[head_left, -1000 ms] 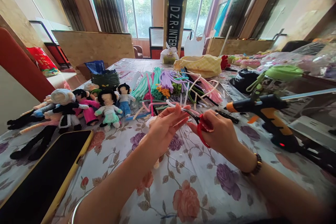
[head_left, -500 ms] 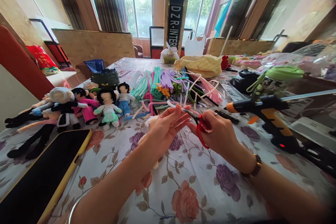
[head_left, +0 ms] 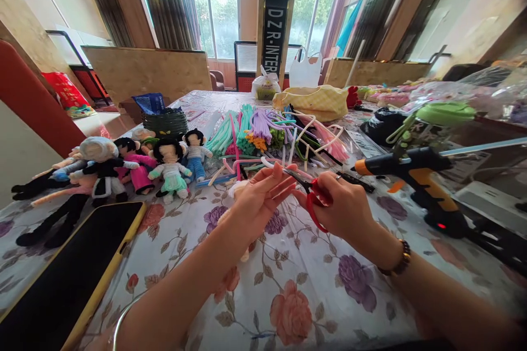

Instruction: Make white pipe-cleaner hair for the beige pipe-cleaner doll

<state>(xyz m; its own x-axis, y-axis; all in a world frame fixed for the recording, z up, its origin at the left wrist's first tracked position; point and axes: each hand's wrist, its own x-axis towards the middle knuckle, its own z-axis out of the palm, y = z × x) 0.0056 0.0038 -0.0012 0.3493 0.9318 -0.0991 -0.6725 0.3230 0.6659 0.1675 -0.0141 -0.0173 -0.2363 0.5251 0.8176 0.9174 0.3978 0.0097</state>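
Note:
My right hand grips red-handled scissors, blades pointing left toward my left fingertips. My left hand is raised palm toward me, fingers curled round a small pale fuzzy piece that is mostly hidden behind the palm. A thin pink strand runs between the fingertips and the scissor blades. Both hands hover just above the floral tablecloth, in front of a heap of coloured pipe cleaners.
A row of small dolls lies at left. A phone in a yellow case rests near the front left edge. An orange-and-black glue gun stands at right. Behind are a stack of dark bowls and a yellow bag.
Both hands stay almost in place; the scissors and left fingers shifted only slightly upward. The view moved a little.

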